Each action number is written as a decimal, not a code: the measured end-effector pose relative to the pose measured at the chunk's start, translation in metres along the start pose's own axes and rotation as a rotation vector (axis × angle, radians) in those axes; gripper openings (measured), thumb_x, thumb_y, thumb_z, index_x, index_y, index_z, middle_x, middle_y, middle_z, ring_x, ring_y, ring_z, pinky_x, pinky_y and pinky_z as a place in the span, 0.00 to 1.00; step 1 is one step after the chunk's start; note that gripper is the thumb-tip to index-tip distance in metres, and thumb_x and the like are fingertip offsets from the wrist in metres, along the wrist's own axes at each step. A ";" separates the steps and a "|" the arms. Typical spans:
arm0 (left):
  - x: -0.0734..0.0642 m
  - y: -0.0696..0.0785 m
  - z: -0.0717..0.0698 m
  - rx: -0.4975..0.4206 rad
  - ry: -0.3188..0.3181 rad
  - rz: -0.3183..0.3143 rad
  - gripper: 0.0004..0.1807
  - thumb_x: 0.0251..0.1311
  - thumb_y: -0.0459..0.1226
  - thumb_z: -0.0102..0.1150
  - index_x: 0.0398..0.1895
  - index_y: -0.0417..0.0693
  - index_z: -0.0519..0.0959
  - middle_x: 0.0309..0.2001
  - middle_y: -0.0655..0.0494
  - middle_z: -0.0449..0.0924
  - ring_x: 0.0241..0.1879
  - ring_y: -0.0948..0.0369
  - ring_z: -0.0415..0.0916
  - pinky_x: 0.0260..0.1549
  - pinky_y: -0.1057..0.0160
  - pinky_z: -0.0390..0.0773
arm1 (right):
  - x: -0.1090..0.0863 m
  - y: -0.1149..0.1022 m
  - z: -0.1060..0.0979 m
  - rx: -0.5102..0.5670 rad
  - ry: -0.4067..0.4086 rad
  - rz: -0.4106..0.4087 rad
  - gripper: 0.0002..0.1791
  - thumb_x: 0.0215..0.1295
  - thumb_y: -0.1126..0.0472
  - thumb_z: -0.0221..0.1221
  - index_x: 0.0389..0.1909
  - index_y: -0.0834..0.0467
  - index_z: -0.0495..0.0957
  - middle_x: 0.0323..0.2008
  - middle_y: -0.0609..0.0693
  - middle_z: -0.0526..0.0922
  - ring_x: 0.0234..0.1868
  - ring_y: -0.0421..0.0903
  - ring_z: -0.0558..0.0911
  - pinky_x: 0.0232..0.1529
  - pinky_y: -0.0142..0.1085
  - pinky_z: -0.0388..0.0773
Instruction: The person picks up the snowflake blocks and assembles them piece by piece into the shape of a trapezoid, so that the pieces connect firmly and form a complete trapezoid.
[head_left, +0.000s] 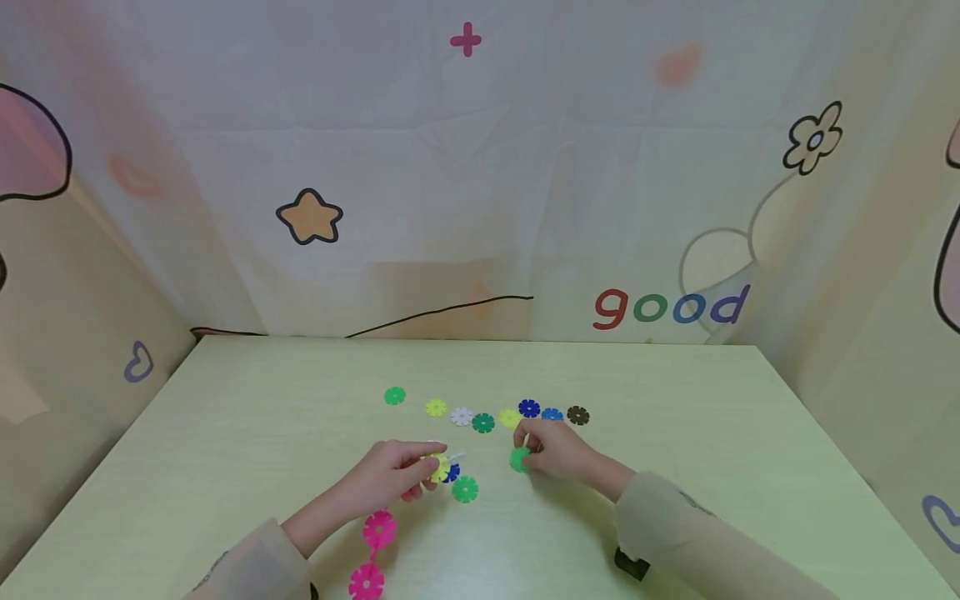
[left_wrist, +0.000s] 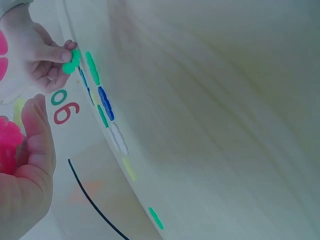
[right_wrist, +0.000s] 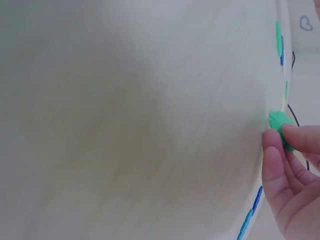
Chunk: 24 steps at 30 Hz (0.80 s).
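In the head view my left hand (head_left: 386, 475) pinches a yellow notched plastic disc (head_left: 438, 468) between thumb and fingers. Pink discs (head_left: 378, 529), joined in a chain, trail below that hand; in the left wrist view a pink disc (left_wrist: 9, 132) shows by the palm. Thumb and fingers of my right hand (head_left: 558, 452) hold a green disc (head_left: 519, 459), also seen as a green disc (right_wrist: 281, 124) in the right wrist view. Between the hands lie a blue disc (head_left: 452, 473), partly covered, and another green disc (head_left: 465, 489).
Behind the hands, a loose row on the table (head_left: 675, 400) includes a far green disc (head_left: 394, 396), a white disc (head_left: 462, 417), a dark blue disc (head_left: 528, 408) and a brown disc (head_left: 578, 415). A printed cloth (head_left: 420, 167) hangs along the table's back edge.
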<state>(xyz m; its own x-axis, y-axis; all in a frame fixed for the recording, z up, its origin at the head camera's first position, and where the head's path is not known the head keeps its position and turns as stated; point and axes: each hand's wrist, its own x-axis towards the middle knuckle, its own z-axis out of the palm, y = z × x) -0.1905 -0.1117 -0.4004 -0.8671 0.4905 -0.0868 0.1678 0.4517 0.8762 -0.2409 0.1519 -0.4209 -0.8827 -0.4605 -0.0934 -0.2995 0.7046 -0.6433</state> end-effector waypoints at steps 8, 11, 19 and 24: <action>0.001 -0.002 0.002 -0.018 -0.005 0.014 0.23 0.61 0.43 0.49 0.56 0.40 0.69 0.29 0.45 0.81 0.25 0.55 0.75 0.23 0.68 0.75 | -0.020 -0.006 -0.004 0.106 -0.078 -0.053 0.07 0.53 0.72 0.56 0.32 0.58 0.75 0.23 0.48 0.74 0.21 0.43 0.74 0.22 0.30 0.73; 0.002 -0.002 0.003 -0.036 -0.012 0.017 0.23 0.61 0.43 0.49 0.56 0.40 0.69 0.30 0.44 0.81 0.25 0.56 0.75 0.24 0.68 0.75 | -0.026 -0.011 -0.007 0.158 -0.092 -0.073 0.07 0.53 0.72 0.56 0.32 0.60 0.75 0.23 0.49 0.74 0.21 0.46 0.77 0.23 0.33 0.75; 0.002 0.003 0.004 -0.057 -0.037 0.034 0.22 0.62 0.41 0.48 0.56 0.39 0.69 0.31 0.42 0.81 0.25 0.60 0.74 0.24 0.69 0.76 | -0.038 -0.023 -0.012 0.324 -0.102 -0.092 0.07 0.54 0.72 0.56 0.35 0.63 0.75 0.23 0.51 0.73 0.24 0.55 0.80 0.25 0.44 0.77; 0.002 0.006 0.005 -0.069 -0.055 0.036 0.21 0.61 0.41 0.48 0.55 0.40 0.70 0.30 0.41 0.80 0.26 0.55 0.75 0.25 0.66 0.76 | -0.041 -0.030 -0.016 0.402 -0.093 -0.094 0.08 0.55 0.71 0.56 0.37 0.63 0.74 0.25 0.52 0.74 0.27 0.61 0.79 0.28 0.48 0.77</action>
<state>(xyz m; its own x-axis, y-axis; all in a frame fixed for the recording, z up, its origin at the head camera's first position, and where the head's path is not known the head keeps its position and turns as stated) -0.1888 -0.1043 -0.3981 -0.8337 0.5466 -0.0784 0.1644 0.3813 0.9097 -0.2012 0.1578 -0.3856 -0.8165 -0.5722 -0.0769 -0.1956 0.3996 -0.8956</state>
